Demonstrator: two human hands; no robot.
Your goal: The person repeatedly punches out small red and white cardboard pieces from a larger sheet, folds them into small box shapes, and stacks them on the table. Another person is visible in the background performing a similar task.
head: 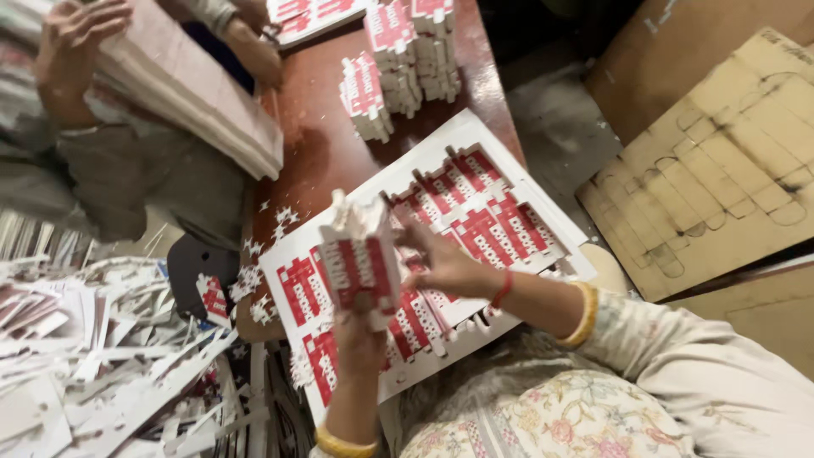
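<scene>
My left hand (360, 339) holds up a small stack of red-and-white die-cut carton blanks (358, 259) above the table. My right hand (445, 263) rests with spread fingers on a large printed sheet (424, 161) of the same red-and-white blanks, lying on the brown table (318, 144). Part of the sheet beside my right hand has had blanks pulled out. Both wrists wear yellow bangles; the right one also has a red thread.
Piles of separated blanks (398, 59) stand at the table's far end. Another person's hands (76, 42) hold a thick stack of sheets (195, 93) at the upper left. White paper offcuts (110, 365) litter the floor on the left. Brown die-cut cardboard (721, 170) lies on the right.
</scene>
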